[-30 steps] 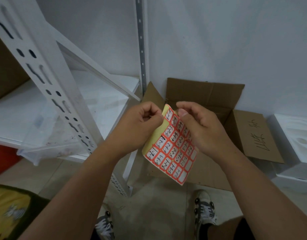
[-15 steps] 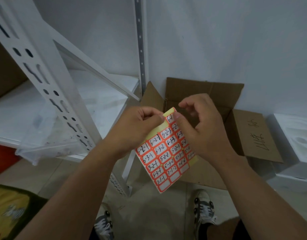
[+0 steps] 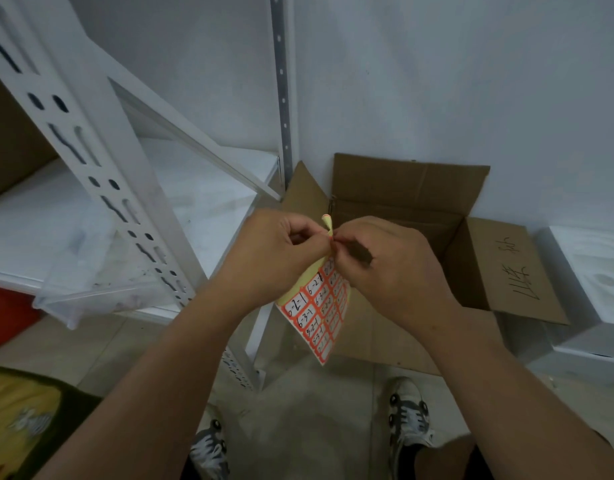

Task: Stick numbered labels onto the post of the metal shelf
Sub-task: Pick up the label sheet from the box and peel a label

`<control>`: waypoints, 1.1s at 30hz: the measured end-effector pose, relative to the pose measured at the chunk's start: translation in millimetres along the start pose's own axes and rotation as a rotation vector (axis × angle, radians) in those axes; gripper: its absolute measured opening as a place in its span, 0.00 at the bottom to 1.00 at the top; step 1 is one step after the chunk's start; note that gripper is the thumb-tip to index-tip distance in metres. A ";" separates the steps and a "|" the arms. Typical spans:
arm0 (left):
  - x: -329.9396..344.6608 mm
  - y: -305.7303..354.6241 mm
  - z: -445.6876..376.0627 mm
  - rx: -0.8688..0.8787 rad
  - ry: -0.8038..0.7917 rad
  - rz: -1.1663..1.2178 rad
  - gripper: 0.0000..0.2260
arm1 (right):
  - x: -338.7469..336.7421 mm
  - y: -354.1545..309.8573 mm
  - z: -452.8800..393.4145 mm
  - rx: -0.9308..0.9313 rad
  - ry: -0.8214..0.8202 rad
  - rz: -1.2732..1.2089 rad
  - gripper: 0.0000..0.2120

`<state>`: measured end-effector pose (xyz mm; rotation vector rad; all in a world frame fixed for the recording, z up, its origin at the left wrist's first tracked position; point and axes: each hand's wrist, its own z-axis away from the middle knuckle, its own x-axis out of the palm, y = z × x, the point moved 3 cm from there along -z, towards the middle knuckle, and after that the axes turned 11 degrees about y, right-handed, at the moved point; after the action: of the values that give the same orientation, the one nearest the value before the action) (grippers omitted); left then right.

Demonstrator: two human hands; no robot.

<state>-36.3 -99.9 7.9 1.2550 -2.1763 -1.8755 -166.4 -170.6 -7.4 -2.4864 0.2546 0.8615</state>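
Both hands pinching my label sheet [image 3: 316, 306] up top, left hand [image 3: 274, 254] and right hand [image 3: 385, 268] fingertips meeting at its curled corner

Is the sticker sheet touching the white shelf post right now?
Apart. In the head view both hands, left hand and right hand, hold the sticker sheet up, with open floor showing between it and the white shelf post.

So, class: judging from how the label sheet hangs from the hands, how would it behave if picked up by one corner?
Probably floppy: the label sheet droops below the left hand and right hand, and its top corner curls over. Likely very light, since fingertip pinches carry it. It may crease easily, being thin paper.
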 end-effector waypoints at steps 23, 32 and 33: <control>-2.7 -2.1 0.3 0.003 -0.065 -0.042 0.09 | -0.9 2.8 0.9 0.177 -0.112 -0.116 0.08; 4.6 -6.2 -2.9 -0.068 -0.098 -0.031 0.05 | -3.7 14.7 1.1 0.432 -0.083 -0.292 0.03; 5.0 -6.7 -3.3 -0.076 -0.093 -0.028 0.05 | -4.3 15.2 0.7 0.451 -0.074 -0.302 0.03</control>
<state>-34.5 -105.2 0.9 1.2157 -2.1181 -2.0458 -175.1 -183.2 -11.1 -2.0037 0.0366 0.6793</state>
